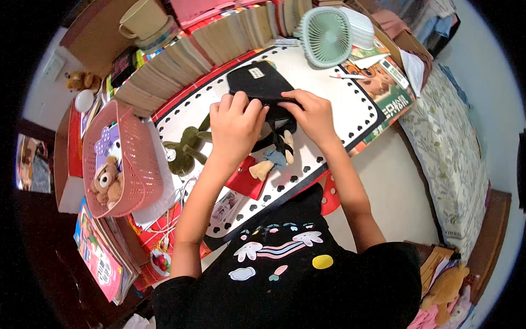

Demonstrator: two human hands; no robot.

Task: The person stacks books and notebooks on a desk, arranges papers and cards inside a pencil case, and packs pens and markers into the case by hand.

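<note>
A black bag [263, 82] with a small pale label lies on the white desk mat. My left hand [236, 123] is closed, its bent fingers gripping the bag's near edge. On the right, my right hand [308, 115] pinches the same edge between thumb and fingers. Dark folds of the bag hang below my hands, partly hidden by them. A small cream plush toy [272, 157] in blue clothing lies just under the bag. Left of my left wrist rests a dark green plush toy [187, 149]. A red flat item [247, 178] sits near my left forearm.
A pink basket [143, 164] holding plush toys stands at the left. Behind the mat runs a row of books [219, 38]. A green fan [326, 37] stands at the back right beside a picture book [378, 88]. White cables [176, 205] trail at the lower left.
</note>
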